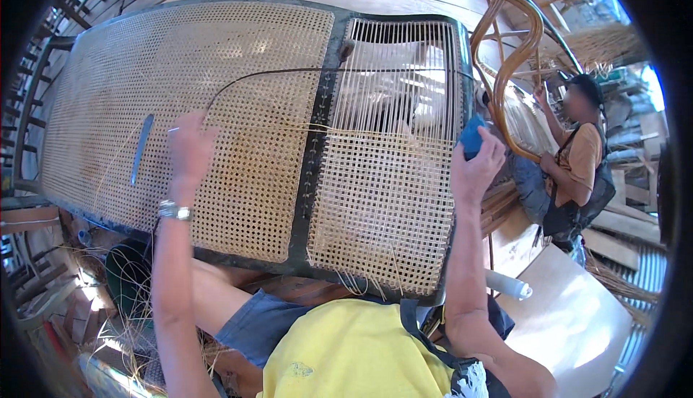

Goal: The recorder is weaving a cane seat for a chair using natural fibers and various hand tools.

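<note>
A large dark-framed panel [310, 181] of woven cane lies in front of me. Its left section is fully meshed; the right section has finished mesh [382, 210] at the near side and bare parallel cane strands [393, 73] at the far side. My left hand [193, 149], slightly blurred, is closed over the left section, at the end of a thin dark curved rod [289, 71]. That rod arches across the divider to the right edge. At the right rail my right hand [480, 158] grips a small blue block-like piece [473, 136]; its material is unclear.
A flat blue strip [142, 149] rests on the left mesh. A bent rattan frame [505, 66] stands beyond the right rail, near another person [577, 152] at work. Loose cane fibres [126, 311] hang at lower left; a white tube [509, 284] juts out near my right elbow.
</note>
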`<action>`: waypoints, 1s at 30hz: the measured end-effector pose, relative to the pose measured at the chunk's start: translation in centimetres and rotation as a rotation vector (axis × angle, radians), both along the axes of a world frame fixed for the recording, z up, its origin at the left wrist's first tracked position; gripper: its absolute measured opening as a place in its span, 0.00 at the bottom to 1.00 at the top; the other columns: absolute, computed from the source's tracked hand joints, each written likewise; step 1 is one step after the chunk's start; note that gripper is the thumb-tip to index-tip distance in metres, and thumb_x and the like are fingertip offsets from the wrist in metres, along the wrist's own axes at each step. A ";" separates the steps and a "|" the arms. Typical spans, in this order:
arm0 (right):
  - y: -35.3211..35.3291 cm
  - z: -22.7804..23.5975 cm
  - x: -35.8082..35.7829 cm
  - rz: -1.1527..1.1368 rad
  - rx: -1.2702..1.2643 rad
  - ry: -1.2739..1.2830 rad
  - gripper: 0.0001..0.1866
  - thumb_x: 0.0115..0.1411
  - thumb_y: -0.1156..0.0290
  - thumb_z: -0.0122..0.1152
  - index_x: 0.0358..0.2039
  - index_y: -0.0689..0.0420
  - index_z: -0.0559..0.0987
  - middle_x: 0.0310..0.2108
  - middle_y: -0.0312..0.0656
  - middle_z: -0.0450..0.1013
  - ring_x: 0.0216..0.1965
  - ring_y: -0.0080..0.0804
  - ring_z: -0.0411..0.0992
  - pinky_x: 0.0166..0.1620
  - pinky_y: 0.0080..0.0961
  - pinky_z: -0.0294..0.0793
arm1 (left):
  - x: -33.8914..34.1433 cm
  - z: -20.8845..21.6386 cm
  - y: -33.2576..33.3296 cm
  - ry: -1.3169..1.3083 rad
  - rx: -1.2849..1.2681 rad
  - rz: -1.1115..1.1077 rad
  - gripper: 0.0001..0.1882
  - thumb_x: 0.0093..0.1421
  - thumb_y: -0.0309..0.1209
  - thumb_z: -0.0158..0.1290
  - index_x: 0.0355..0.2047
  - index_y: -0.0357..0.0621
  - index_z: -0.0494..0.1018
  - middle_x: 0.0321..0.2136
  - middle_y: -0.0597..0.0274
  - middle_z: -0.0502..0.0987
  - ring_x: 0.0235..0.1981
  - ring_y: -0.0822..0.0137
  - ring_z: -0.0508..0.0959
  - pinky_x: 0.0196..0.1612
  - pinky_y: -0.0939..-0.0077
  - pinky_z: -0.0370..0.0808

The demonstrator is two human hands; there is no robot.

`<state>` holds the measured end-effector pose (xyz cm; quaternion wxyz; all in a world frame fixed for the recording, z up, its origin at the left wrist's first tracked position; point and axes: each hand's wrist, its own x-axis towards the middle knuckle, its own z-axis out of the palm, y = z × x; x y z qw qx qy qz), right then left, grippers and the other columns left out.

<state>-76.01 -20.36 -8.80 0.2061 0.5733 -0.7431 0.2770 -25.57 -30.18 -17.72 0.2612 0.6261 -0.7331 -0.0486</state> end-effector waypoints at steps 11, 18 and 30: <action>-4.7 -10.3 22.1 0.495 0.360 -0.451 0.22 0.48 0.82 0.65 0.47 0.57 0.78 0.46 0.50 0.69 0.50 0.53 0.67 0.56 0.45 0.69 | -14.6 -5.1 -1.8 -0.040 -0.042 -0.338 0.10 0.66 0.39 0.56 0.45 0.53 0.81 0.59 0.59 0.72 0.67 0.53 0.65 0.69 0.52 0.59; 1.1 -6.5 23.0 0.834 0.482 -0.738 0.26 0.51 0.77 0.69 0.52 0.59 0.74 0.49 0.54 0.68 0.50 0.56 0.70 0.55 0.44 0.73 | -12.3 -4.2 -4.8 -0.133 0.024 -0.560 0.10 0.64 0.36 0.57 0.42 0.46 0.80 0.56 0.55 0.74 0.66 0.51 0.66 0.68 0.52 0.61; -2.5 0.5 6.2 0.331 0.680 -0.742 0.20 0.68 0.63 0.62 0.57 0.59 0.76 0.52 0.50 0.75 0.55 0.42 0.74 0.61 0.40 0.72 | -16.6 -0.1 -5.4 0.088 0.327 -0.559 0.14 0.63 0.41 0.61 0.34 0.42 0.79 0.43 0.59 0.81 0.45 0.58 0.79 0.51 0.61 0.74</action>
